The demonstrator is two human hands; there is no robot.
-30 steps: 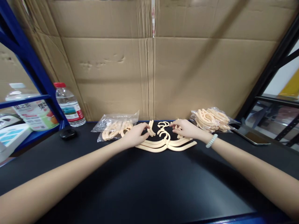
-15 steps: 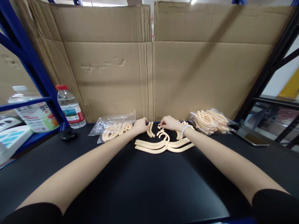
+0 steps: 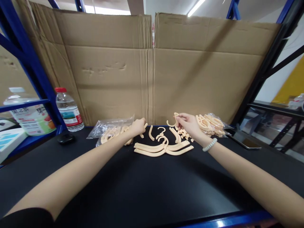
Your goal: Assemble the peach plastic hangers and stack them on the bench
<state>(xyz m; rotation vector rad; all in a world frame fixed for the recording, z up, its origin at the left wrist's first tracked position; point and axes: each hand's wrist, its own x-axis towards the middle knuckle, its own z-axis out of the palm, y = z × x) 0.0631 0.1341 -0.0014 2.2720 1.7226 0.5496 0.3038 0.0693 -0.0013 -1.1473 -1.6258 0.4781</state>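
At the left edge of the frame, a large bottle [image 3: 33,122] with a white cap stands behind a blue bar, and to its right is a water bottle [image 3: 69,112] with a red cap. Just below that, a small black object [image 3: 66,138] lies on the black worktop [image 3: 152,193]. Left of centre, a clear plastic bag [image 3: 111,127] with cream pieces lies partly behind the left forearm.

The left hand [image 3: 138,127] comes next, its grip closed on the upper part of a curved strip [image 3: 142,135]; exactly where the fingertips meet it is hard to make out. A second strip [image 3: 151,133] lies just right of it. At the centre of the frame, a loose hook [image 3: 161,130] lies above the stacked hangers [image 3: 152,154], whose arms spread to both sides.

Right of centre, a pair of strips [image 3: 175,136] lies slanting beside a heap of small pieces [image 3: 184,134]. Over them, the right hand [image 3: 190,125] has its grip pinched on another hook [image 3: 171,125], raised with its curve toward the left. A pale bracelet [image 3: 210,144] circles that wrist. Farther right are a filled bag [image 3: 212,125] and a flat dark device [image 3: 247,142].
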